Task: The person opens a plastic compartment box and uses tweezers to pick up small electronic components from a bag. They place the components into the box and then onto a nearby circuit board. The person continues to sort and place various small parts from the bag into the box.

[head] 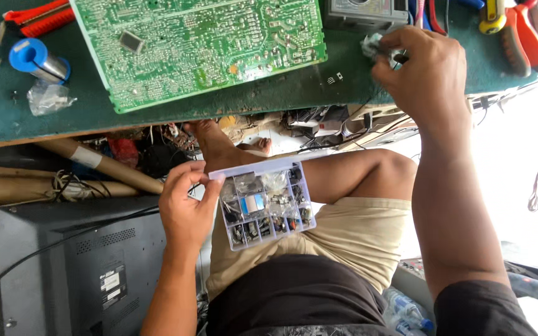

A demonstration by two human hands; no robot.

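Hiding: right hand point(420, 71) closes its fingers over a small crumpled whitish thing point(370, 43) at the bench edge; what it is cannot be told.
Cut off: green circuit board point(200, 46) and grey meter point(363, 12) run past the top edge.
Left hand point(185, 205): fingers and thumb pinch the near left rim of the clear compartment box point(268, 202).
Box: transparent plastic, shallow, gridded, packed with small dark parts and one blue-white piece, held over the lap.
Bench point(344, 87): green mat, above the box.
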